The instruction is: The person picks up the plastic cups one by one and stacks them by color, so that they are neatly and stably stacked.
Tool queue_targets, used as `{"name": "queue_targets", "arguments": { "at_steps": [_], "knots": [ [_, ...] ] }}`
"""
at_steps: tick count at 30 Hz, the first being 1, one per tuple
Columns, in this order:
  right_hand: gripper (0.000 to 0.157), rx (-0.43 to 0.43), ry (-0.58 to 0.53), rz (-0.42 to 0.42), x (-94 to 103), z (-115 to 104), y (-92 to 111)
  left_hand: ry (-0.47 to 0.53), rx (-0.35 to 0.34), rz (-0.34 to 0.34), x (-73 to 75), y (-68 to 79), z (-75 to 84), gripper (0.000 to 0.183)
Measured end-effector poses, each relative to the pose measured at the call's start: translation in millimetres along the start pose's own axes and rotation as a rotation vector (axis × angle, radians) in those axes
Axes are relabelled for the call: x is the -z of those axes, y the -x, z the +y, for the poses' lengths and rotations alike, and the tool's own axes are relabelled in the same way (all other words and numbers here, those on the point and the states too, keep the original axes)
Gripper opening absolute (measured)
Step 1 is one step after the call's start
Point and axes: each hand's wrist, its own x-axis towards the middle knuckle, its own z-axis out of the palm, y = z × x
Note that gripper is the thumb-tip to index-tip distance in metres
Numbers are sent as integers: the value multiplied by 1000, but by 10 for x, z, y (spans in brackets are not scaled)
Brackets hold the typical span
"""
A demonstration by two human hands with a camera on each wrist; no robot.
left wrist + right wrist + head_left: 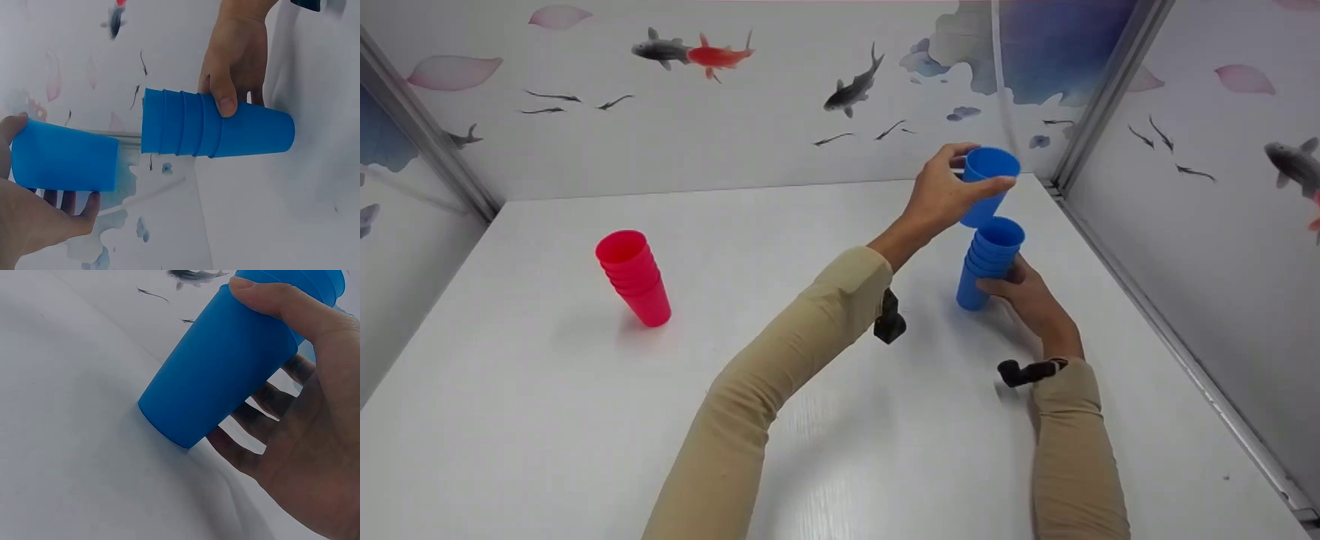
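Note:
A single blue cup [987, 172] is held upright in my left hand [941, 191], thumb on one side and fingers on the other. It hangs just above a stack of several nested blue cups [979, 277] standing on the white table; the left wrist view shows a gap between the single cup [64, 157] and the stack [191, 124]. My right hand [1035, 300] grips that stack from the right, below its rims. In the right wrist view, its thumb lies across the upper part of the stack [219, 371], whose base touches the table.
A stack of nested red cups [639, 281] stands on the left part of the white table [547, 420]. Behind is a wall panel [780, 135] painted with fish and petals. A metal rail [1177, 352] runs along the right edge.

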Motion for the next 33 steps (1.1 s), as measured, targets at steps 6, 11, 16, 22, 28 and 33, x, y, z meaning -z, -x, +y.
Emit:
{"name": "queue_targets", "arguments": {
  "at_steps": [6,11,16,22,28,33],
  "knots": [
    [100,-5,14,0,10,-11,9,-19,-26,-48,-177,43,59,72],
    [100,-4,28,-7,-1,-16,-5,-40,-14,-56,-258,57,10,72],
    [100,2,50,-13,-20,-16,-43,-49,18,-59,-287,52,-87,73],
    [102,4,65,-19,-23,-18,-70,-77,68,-71,-307,75,-264,74],
    [99,6,47,-28,3,-8,-53,-77,87,-100,-331,118,-453,75],
    [98,-2,48,-35,33,-29,-37,-61,95,-96,-258,121,-586,76]
  ]
}}
